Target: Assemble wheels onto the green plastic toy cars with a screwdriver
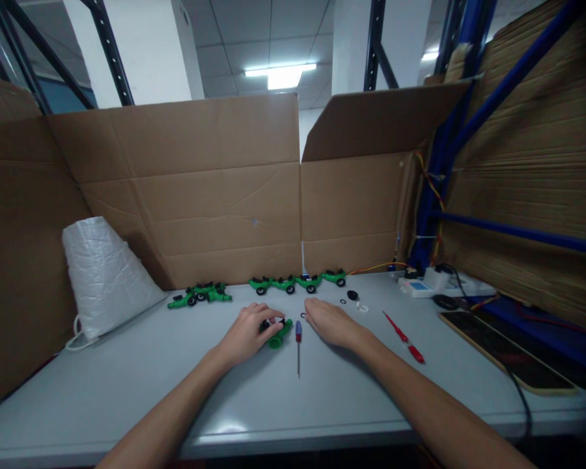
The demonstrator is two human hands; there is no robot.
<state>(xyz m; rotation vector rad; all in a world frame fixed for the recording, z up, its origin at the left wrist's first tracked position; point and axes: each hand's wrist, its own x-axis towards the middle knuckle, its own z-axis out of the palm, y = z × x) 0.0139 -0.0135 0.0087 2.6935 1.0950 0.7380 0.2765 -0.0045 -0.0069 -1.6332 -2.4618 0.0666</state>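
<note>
We noted our left hand [248,332] with fingers grasping a green fitting [279,333] at mid-counter [127,391]; our right hand [333,322] lay flat, released. A screwdriver [298,339] lay between them, more fittings [293,283] along the far edge.

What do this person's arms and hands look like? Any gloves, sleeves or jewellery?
Both forearms are bare all the way to the bottom edge of the picture, with no sleeves showing. The left hand and the right hand wear no gloves. I can see no watch, bracelet or ring on either, though the picture is too soft to rule out something small.
</note>
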